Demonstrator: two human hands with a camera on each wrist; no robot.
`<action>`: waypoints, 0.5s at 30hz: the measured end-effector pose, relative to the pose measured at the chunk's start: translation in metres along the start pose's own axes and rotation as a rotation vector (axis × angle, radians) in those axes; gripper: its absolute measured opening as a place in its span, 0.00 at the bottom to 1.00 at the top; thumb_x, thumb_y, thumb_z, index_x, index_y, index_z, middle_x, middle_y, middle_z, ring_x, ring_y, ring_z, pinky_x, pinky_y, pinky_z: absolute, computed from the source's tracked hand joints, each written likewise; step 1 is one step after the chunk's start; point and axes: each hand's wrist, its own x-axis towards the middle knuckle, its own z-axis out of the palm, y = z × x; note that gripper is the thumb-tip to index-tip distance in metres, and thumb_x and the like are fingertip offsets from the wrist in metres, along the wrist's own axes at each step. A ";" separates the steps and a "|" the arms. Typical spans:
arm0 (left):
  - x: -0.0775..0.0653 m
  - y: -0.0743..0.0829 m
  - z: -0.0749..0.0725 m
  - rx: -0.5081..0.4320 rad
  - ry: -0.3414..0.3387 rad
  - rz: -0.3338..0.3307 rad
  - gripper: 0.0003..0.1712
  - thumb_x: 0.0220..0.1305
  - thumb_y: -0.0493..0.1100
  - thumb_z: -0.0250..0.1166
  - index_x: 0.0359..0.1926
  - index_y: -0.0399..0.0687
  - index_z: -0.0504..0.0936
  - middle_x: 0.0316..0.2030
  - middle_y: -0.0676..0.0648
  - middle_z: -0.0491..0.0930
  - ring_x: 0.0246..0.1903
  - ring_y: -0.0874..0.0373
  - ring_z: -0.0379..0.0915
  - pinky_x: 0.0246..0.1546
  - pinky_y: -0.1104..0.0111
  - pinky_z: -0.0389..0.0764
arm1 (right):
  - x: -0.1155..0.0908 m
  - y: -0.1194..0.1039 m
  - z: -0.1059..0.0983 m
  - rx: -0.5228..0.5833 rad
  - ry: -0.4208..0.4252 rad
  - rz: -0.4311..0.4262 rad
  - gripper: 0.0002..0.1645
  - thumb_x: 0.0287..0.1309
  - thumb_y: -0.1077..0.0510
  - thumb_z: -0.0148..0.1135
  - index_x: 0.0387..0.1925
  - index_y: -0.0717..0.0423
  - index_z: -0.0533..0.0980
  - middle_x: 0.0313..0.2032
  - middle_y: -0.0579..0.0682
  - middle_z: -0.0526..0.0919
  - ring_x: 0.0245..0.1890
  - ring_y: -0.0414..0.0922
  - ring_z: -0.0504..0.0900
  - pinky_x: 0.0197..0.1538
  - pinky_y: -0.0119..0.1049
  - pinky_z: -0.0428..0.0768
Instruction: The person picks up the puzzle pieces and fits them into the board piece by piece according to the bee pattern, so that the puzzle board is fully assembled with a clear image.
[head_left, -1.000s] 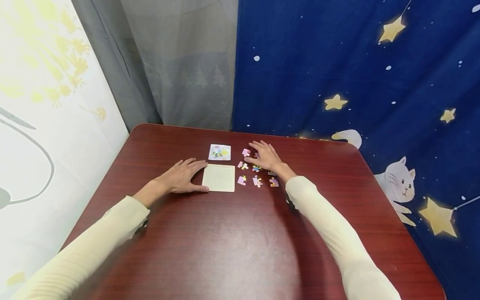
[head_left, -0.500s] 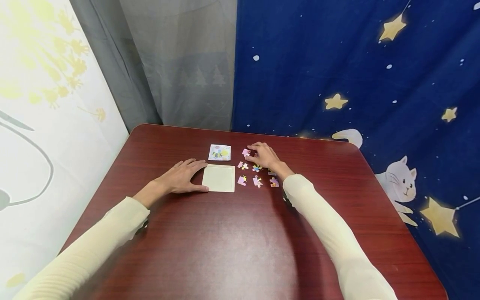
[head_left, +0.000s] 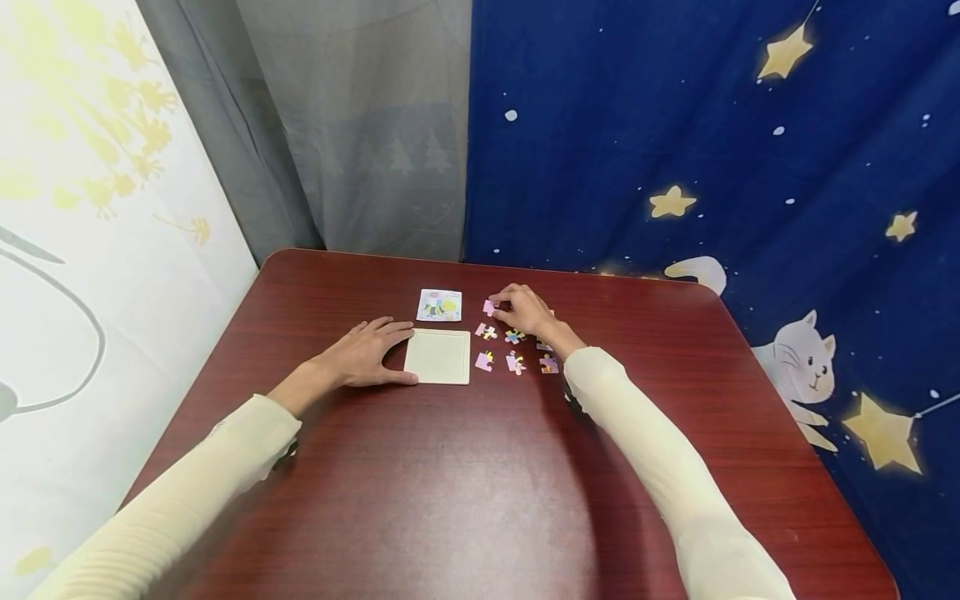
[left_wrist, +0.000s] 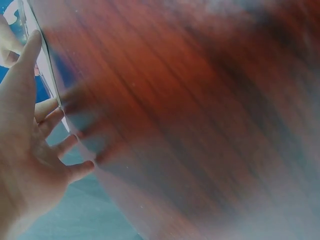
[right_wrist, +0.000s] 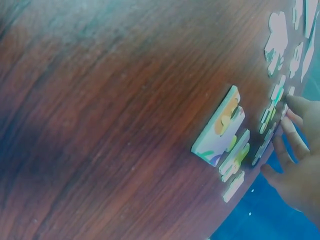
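Head: your left grip [head_left: 363,357] spread, fingers at left edge of cream tray [head_left: 437,357]; your right grip [head_left: 527,312] pinching pink piece [head_left: 489,307], right of picture card [head_left: 439,305]. Left wrist: tray foreshortened beside your thumb. Right wrist: loose pieces [right_wrist: 220,129] on tabletop [right_wrist: 115,125]; pinch itself hard to confirm.

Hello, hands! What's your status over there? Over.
Left hand touching left side of pale tray. Right hand pinching pink puzzle piece. Possible obstacle: neighbouring pieces, close by.
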 end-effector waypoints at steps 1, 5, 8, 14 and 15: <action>0.000 0.000 0.000 -0.001 0.001 0.002 0.57 0.57 0.76 0.69 0.77 0.49 0.68 0.76 0.47 0.64 0.77 0.40 0.53 0.71 0.34 0.55 | 0.000 0.000 0.000 0.003 0.000 0.006 0.23 0.70 0.54 0.67 0.63 0.55 0.81 0.60 0.57 0.81 0.65 0.56 0.74 0.69 0.47 0.70; 0.000 -0.001 0.000 -0.003 0.005 0.012 0.57 0.56 0.76 0.70 0.77 0.48 0.69 0.75 0.47 0.66 0.77 0.40 0.53 0.71 0.34 0.56 | 0.001 -0.001 0.001 0.006 -0.004 0.015 0.23 0.71 0.55 0.67 0.64 0.54 0.81 0.61 0.57 0.81 0.65 0.56 0.74 0.69 0.48 0.70; 0.000 -0.002 0.001 -0.009 0.010 0.023 0.57 0.56 0.76 0.70 0.76 0.47 0.69 0.75 0.46 0.66 0.76 0.40 0.54 0.71 0.34 0.57 | 0.001 -0.002 0.001 0.011 -0.007 0.012 0.23 0.71 0.56 0.66 0.64 0.54 0.81 0.61 0.58 0.81 0.65 0.56 0.74 0.70 0.48 0.70; 0.001 -0.001 0.002 -0.042 0.010 0.018 0.58 0.55 0.75 0.71 0.77 0.47 0.69 0.76 0.47 0.66 0.77 0.40 0.53 0.71 0.35 0.57 | -0.001 -0.003 0.001 0.031 -0.011 -0.007 0.23 0.71 0.57 0.65 0.65 0.56 0.80 0.60 0.59 0.80 0.64 0.57 0.74 0.69 0.49 0.71; 0.001 0.000 0.001 -0.045 0.008 0.017 0.58 0.55 0.75 0.72 0.77 0.47 0.69 0.76 0.47 0.66 0.77 0.41 0.53 0.71 0.35 0.57 | -0.001 -0.003 0.001 0.034 -0.013 -0.013 0.23 0.72 0.57 0.65 0.65 0.56 0.80 0.60 0.60 0.80 0.64 0.57 0.74 0.68 0.49 0.71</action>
